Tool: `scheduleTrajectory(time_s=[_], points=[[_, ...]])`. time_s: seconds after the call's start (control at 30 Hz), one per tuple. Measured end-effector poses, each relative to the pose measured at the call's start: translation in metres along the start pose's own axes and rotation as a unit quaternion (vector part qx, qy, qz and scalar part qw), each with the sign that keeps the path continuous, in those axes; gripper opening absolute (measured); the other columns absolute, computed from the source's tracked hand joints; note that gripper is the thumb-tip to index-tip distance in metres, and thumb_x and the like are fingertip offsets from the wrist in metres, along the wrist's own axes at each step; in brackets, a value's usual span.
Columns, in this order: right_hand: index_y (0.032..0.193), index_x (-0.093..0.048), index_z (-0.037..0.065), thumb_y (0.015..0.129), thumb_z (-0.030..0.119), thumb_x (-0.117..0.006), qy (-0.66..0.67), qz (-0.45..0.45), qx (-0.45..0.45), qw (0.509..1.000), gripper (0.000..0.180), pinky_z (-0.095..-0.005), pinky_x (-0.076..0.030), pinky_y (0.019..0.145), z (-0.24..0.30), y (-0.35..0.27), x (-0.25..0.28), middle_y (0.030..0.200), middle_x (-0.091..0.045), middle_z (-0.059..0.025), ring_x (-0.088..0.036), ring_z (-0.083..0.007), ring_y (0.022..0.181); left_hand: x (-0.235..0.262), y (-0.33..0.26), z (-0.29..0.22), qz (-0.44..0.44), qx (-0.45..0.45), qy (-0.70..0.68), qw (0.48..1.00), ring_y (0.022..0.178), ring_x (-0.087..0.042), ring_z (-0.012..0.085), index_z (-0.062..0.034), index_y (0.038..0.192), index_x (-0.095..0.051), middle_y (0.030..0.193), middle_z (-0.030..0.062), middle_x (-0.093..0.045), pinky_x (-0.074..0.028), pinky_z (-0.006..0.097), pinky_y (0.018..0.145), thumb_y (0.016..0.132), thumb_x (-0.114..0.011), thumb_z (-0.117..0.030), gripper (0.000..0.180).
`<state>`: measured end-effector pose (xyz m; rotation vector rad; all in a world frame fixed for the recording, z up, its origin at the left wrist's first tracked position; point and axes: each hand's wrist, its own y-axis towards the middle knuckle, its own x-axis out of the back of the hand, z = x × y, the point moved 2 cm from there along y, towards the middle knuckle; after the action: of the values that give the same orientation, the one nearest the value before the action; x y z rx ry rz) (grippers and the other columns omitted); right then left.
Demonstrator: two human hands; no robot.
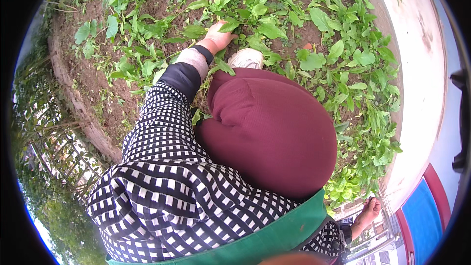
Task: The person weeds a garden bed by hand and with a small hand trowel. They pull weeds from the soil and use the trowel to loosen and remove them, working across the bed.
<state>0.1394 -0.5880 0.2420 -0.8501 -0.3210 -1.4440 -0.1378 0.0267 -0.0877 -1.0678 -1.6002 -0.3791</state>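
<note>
My left hand (218,38) reaches down among the leafy green plants (269,29), beside the pale shoe (246,59). Its fingers are bent toward the soil and partly covered by leaves, so what they hold is hidden. A dark band circles that wrist, below a black-and-white checked sleeve (162,118). Away from the plants, at the lower right, my right hand (371,210) is raised with its fingers curled closed. Whatever may be in them is too small to make out.
Bare brown soil (105,95) shows at the left, edged by a low ridge (73,98). A pale concrete strip (424,68) borders the bed on the right, with a blue panel in a red frame (423,211) beyond. My maroon-covered knee (279,127) fills the middle.
</note>
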Motion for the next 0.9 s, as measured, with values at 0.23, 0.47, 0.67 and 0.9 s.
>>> scheduleTrajectory(time_s=[0.23,0.47,0.67,0.9], points=[[0.087,-0.054,0.003,0.088,0.01,-0.051,-0.025,0.033,-0.004,0.999,0.008,-0.0195,-0.042,0.063,0.0,-0.01,-0.004,0.078,-0.055,-0.0024,-0.051,-0.0091,0.07,-0.02,0.01,-0.002,-0.046,0.0,-0.011,0.999,0.084,-0.058,0.0297,-0.0118,0.096,-0.062,0.092,0.0125,-0.06,-0.047,0.037,0.073,0.081,-0.049,-0.016,0.02],[0.087,-0.054,0.003,0.088,0.01,-0.051,-0.044,0.038,-0.014,0.998,0.008,-0.0204,-0.043,0.064,0.004,-0.016,-0.007,0.079,-0.055,-0.002,-0.051,-0.0096,0.071,0.004,0.001,0.005,-0.086,-0.017,-0.093,0.992,0.08,-0.059,0.0308,-0.0075,0.089,-0.06,0.083,0.0134,-0.061,-0.048,0.036,0.069,0.075,-0.059,-0.013,0.015],[0.085,-0.055,0.004,0.088,0.012,-0.052,-0.055,0.036,-0.02,0.998,0.009,-0.021,-0.044,0.066,0.01,-0.019,-0.011,0.078,-0.055,-0.002,-0.051,-0.0099,0.071,0.021,-0.022,-0.003,-0.125,-0.02,-0.142,0.982,0.078,-0.059,0.0312,-0.0061,0.093,-0.061,0.083,0.0148,-0.061,-0.048,0.035,0.068,0.074,-0.064,-0.014,0.021],[0.085,-0.055,0.005,0.087,0.014,-0.053,-0.043,0.072,-0.021,0.996,0.009,-0.0206,-0.043,0.064,0.005,-0.017,-0.007,0.08,-0.055,-0.0018,-0.052,-0.0101,0.071,0.018,-0.024,-0.019,-0.056,-0.047,-0.103,0.992,0.088,-0.056,0.0309,-0.0072,0.1,-0.059,0.094,0.0148,-0.058,-0.046,0.037,0.076,0.071,-0.061,-0.01,0.028]])
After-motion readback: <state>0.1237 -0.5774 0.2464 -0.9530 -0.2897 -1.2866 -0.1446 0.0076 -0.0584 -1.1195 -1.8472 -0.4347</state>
